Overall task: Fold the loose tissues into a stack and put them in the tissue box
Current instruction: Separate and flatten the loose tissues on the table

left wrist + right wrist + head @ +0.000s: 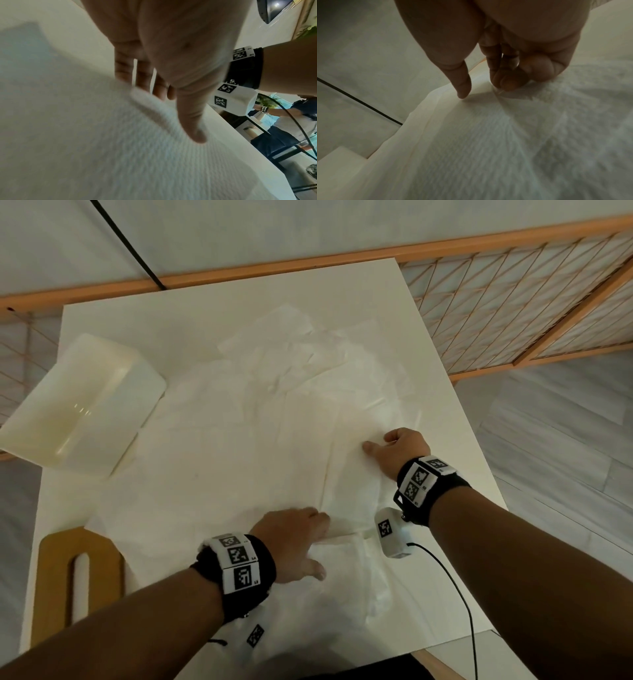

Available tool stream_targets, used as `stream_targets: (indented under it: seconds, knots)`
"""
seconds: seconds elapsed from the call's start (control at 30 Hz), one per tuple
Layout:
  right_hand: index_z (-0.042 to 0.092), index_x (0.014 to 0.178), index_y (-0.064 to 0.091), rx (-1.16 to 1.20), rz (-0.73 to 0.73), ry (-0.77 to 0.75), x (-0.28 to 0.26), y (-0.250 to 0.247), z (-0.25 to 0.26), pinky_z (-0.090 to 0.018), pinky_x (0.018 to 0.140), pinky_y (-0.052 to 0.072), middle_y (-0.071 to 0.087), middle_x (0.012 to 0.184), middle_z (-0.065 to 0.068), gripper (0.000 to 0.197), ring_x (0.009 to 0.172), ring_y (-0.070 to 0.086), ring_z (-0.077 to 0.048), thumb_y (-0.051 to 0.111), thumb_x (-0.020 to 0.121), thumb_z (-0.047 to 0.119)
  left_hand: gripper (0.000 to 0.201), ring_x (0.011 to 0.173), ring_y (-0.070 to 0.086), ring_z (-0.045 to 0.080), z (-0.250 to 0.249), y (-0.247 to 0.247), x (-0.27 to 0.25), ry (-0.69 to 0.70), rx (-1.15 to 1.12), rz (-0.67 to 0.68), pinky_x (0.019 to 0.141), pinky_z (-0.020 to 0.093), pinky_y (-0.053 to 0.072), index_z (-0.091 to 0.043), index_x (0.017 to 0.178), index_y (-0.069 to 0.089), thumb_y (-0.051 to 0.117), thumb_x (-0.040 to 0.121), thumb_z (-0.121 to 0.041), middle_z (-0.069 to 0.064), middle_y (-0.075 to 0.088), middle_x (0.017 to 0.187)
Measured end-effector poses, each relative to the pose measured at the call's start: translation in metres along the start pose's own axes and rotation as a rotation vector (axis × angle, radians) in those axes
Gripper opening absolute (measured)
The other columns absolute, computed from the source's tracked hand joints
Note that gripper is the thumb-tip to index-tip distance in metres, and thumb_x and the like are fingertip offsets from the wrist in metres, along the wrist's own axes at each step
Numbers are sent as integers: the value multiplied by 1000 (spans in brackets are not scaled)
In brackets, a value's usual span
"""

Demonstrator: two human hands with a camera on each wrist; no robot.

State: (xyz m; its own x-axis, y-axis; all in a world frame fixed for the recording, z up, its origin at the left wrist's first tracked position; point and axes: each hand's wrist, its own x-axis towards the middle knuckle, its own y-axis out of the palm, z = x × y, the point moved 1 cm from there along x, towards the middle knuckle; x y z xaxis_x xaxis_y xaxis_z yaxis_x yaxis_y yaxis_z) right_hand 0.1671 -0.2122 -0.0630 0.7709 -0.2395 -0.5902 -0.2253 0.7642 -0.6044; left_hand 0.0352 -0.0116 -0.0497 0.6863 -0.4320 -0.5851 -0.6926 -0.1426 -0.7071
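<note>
Several loose white tissues (291, 354) lie spread and overlapping over most of the white table (137, 320). My left hand (301, 539) lies flat near the front edge with straight fingers (123, 67), pressing a tissue (85, 135) down. Further right and back, my right hand (397, 450) has its fingers (505, 81) curled onto a tissue (488, 135), gathering it into creases, thumb stretched out to the left. The open white tissue box (78, 405) lies tipped at the table's left edge, with nothing visible inside.
A wooden lid with a long slot (68, 577) lies at the front left corner. A wooden lattice screen (513, 302) stands behind and to the right of the table. A black cable (130, 244) crosses the wall. Another person (291, 121) stands off to the right.
</note>
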Motion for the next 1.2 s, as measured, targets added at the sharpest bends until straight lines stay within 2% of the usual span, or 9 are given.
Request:
stream_targets:
  seconds: [0.13, 0.23, 0.33, 0.4, 0.6, 0.8, 0.9, 1.03, 1.2]
  knots:
    - [21, 89, 64, 34, 4, -7, 1, 5, 4, -27, 65, 48, 68, 91, 2, 24, 79, 63, -17, 80, 86, 38, 57, 99, 54, 15, 13, -21, 4, -7, -145, -293, 87, 33, 47, -21, 115, 57, 73, 80, -62, -10, 53, 108]
    - [20, 104, 64, 29, -27, -12, -2, 5, 8, -27, 66, 46, 68, 102, 1, 29, 87, 64, -19, 80, 86, 37, 38, 89, 56, 16, 23, -37, 13, -58, -315, -421, 81, 32, 50, -22, 99, 57, 79, 82, -48, -9, 54, 96]
    - [19, 145, 44, -17, -9, 18, -2, 5, 10, -34, 92, 49, 59, 135, -4, 75, 120, 59, -27, 81, 84, 44, 30, 89, 56, 14, 26, -45, 23, -109, -351, -396, 84, 32, 51, -23, 97, 56, 78, 85, -39, -8, 55, 97]
    - [20, 152, 37, -57, 27, 3, 2, 6, 13, -39, 104, 48, 53, 145, -5, 88, 130, 55, -29, 83, 81, 45, 30, 92, 55, 13, 26, -45, 30, -134, -345, -356, 85, 29, 49, -24, 100, 55, 77, 86, -38, -10, 53, 99]
    - [21, 101, 59, -67, 61, 4, 7, 8, 22, -33, 76, 49, 65, 110, -1, 42, 83, 60, -16, 90, 75, 33, 44, 100, 55, 15, 23, -39, 42, -195, -348, -319, 89, 30, 48, -19, 121, 56, 76, 86, -36, -8, 49, 110]
    - [12, 144, 32, 30, 72, 111, 9, 2, 24, -44, 95, 53, 61, 128, -11, 95, 114, 62, -33, 92, 73, 35, 64, 115, 56, 18, 17, -41, 49, -222, -343, -270, 98, 32, 48, -19, 141, 47, 76, 87, -35, -3, 51, 127]
    - [23, 155, 21, -41, 144, 72, 10, 4, 21, -45, 100, 52, 62, 129, -6, 110, 117, 62, -32, 91, 72, 38, 81, 127, 49, 21, 17, -36, 49, -210, -316, -205, 105, 37, 46, -24, 155, 32, 75, 87, -37, -2, 42, 141]
    - [31, 145, 42, -183, 120, -67, 9, 2, 17, -32, 89, 48, 55, 119, 1, 89, 104, 54, -21, 92, 71, 39, 82, 133, 39, 21, 20, -30, 50, -197, -254, -168, 109, 39, 42, -28, 157, 29, 73, 88, -37, -3, 33, 144]
    - [35, 148, 34, -369, 98, -159, 15, -5, 26, -47, 101, 52, 33, 141, -4, 110, 121, 53, -33, 97, 59, 43, 80, 133, 36, 20, 21, -29, 51, -201, -258, -163, 109, 39, 41, -31, 156, 30, 72, 89, -35, -4, 31, 143]
